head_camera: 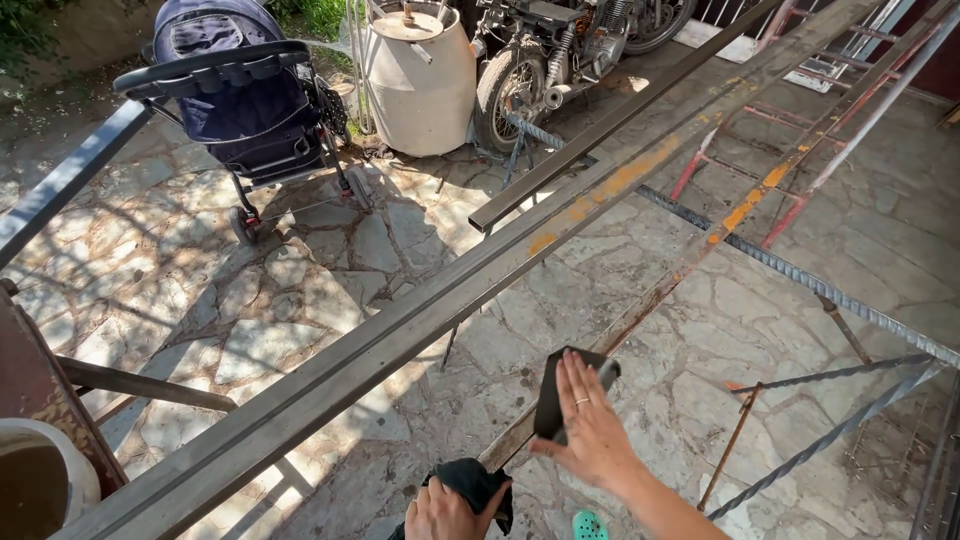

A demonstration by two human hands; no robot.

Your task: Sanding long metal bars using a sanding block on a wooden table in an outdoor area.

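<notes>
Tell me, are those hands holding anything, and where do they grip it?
The left hand clutches a bunched dark cloth. The right hand lies flat, fingers outstretched, against a dark sanding pad on a long metal bar, pressing rather than gripping.

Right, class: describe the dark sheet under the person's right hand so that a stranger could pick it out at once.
Find the long grey metal beam crossing the stone floor diagonally. Just below it runs a thinner rusty bar; near its lower end the right hand presses a dark sheet flat against it. It is small, rectangular and stiff, unlike the crumpled dark cloth the left hand grips.
</notes>
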